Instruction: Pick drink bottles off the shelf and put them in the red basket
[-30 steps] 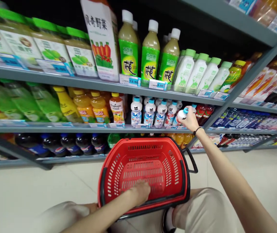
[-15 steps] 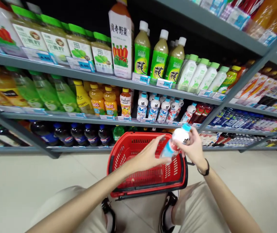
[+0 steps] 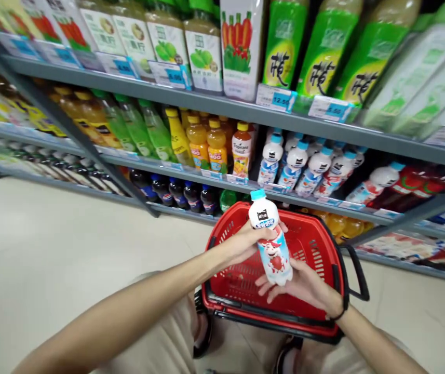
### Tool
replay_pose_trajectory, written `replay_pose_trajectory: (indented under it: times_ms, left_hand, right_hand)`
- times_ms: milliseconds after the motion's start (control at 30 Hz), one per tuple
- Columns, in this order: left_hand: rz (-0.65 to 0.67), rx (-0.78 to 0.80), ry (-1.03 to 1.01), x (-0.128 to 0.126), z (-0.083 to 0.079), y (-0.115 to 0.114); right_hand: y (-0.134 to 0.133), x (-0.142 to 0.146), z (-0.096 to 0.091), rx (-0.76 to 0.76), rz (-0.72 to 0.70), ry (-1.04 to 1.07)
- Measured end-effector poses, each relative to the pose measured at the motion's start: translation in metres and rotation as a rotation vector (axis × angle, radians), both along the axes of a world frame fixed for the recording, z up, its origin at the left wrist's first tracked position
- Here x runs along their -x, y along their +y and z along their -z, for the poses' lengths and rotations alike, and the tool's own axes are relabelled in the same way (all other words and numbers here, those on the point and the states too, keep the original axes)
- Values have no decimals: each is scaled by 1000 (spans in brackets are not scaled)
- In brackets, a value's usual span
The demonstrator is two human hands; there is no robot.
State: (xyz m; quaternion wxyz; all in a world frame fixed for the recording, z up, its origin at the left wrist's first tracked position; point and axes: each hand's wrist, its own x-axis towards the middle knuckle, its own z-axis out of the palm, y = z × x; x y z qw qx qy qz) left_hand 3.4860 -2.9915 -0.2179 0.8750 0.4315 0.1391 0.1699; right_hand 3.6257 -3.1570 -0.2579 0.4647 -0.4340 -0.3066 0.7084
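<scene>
I hold a small white bottle (image 3: 269, 240) with a blue cap and a cartoon cow label upright over a red shopping basket (image 3: 321, 244). My left hand (image 3: 245, 241) grips the bottle's upper body from the left, fingers wrapped behind it. Under the bottle's base lies my right hand (image 3: 302, 286), palm up with fingers curled around the bottom; a black band circles that wrist. The basket sits on the floor between my knees, and its mesh bottom shows bare.
Grey shelves (image 3: 222, 106) run across the view with juice cartons, green bottles, orange drinks (image 3: 206, 145) and a row of the same white bottles (image 3: 308, 166). Dark cola bottles (image 3: 175, 192) fill the lowest shelf. Pale tiled floor (image 3: 51, 244) spreads to the left.
The bottle came off the shelf in my right hand, my left hand left the basket and joined it, and the bottle now stands upright. The view has swung left and closer to the shelves.
</scene>
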Motion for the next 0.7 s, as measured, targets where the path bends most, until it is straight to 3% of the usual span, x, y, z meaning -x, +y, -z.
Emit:
replay_pose_trajectory:
  times_ms: [100, 233, 433, 567, 700]
  left_hand:
    - [40, 22, -22, 0, 5, 12]
    - [62, -100, -33, 0, 8, 25]
    - [-1, -171, -68, 3, 9, 29]
    - [-8, -170, -115, 7, 9, 28]
    - [-26, -195, -150, 11, 7, 27]
  right_hand:
    - [0, 8, 4, -12, 57, 113]
    - [-1, 5, 6, -23, 254, 46]
    - [-7, -3, 19, -68, 472, -302]
    - [-10, -8, 26, -228, 665, -585]
    - [-9, -13, 30, -401, 720, -783]
